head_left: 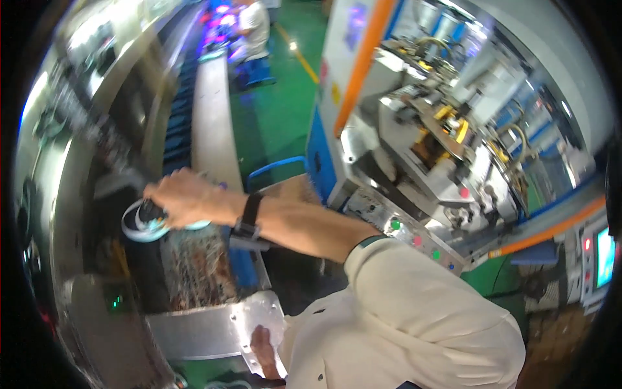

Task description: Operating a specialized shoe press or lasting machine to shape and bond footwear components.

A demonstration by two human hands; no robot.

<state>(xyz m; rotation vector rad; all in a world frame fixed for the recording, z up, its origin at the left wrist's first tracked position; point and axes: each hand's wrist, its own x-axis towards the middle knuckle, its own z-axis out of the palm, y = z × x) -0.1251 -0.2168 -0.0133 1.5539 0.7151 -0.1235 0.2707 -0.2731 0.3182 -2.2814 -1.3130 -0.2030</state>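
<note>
My right hand [184, 198], with a dark band at the wrist, stretches across to the left over the machine bed. Its fingers are curled down around a small dark piece [151, 211] that is mostly hidden, inside or against a white ring-shaped part [135, 228]. Part of another pale rim [198, 225] shows just beyond the wrist. Low in the view, my left hand [262, 347] rests at the bare metal end plate [201, 334] of the bed. Its fingers are too small and blurred to make out.
A long pale rail [214, 123] runs away from me beside dark slats. On the right stands a machine with an orange-edged frame [366, 65] and a button panel [402, 227]. A seated person [254, 29] is farther off. A lit screen [604, 256] is at far right.
</note>
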